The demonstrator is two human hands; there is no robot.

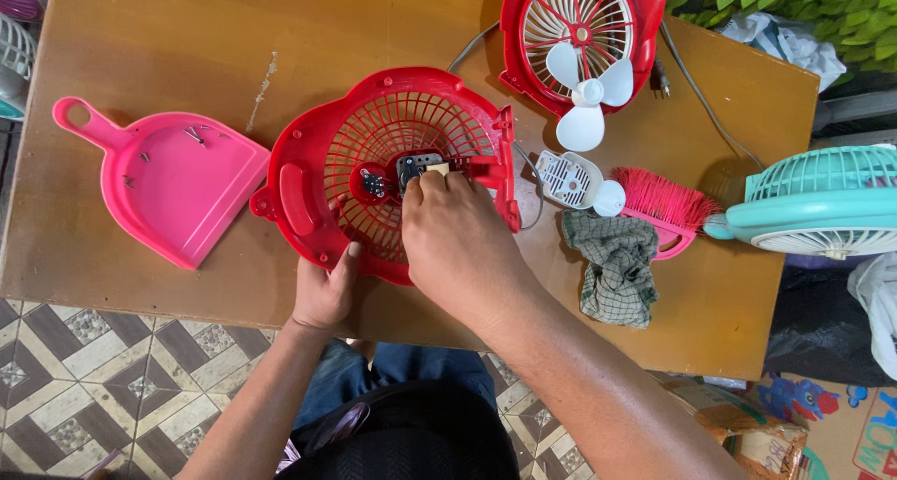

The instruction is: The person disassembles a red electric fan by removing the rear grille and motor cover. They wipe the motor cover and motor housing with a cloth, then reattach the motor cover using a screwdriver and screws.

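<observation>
Bracing the red plastic fan housing with its round grille back [392, 167] against the brown wooden table [168, 31]: left hand [324, 291] grips the near rim, thumb on top of the rim's edge, fingers curled under. Right hand [458, 237] reaches into the housing's centre, fingertips pinched closed on a small tan part [436, 169] beside the black switch block [418, 165] at the hub.

Housing sits near the table's front edge, centre-left, open side up.

Handling judgement:
- Light, thin moulded plastic. Rim looks stiff; grille ribs are thin and likely to flex or snap under point load.
- Take hold at the solid rim or the moulded handle bar on its left, not the ribs.
- Smooth surface, will probably slide on the table unless held down.
- Hub parts are small and easy to drop through the grille slots.

Around it:
- pink plastic dustpan [173, 186] to the left, holding a few small screws
- second red fan housing with white three-blade propeller [584, 45] behind
- white motor casing [572, 178], pink-bristled brush [665, 204] and checked grey-green cloth [617, 265] to the right
- teal fan [822, 204] at the right edge
</observation>
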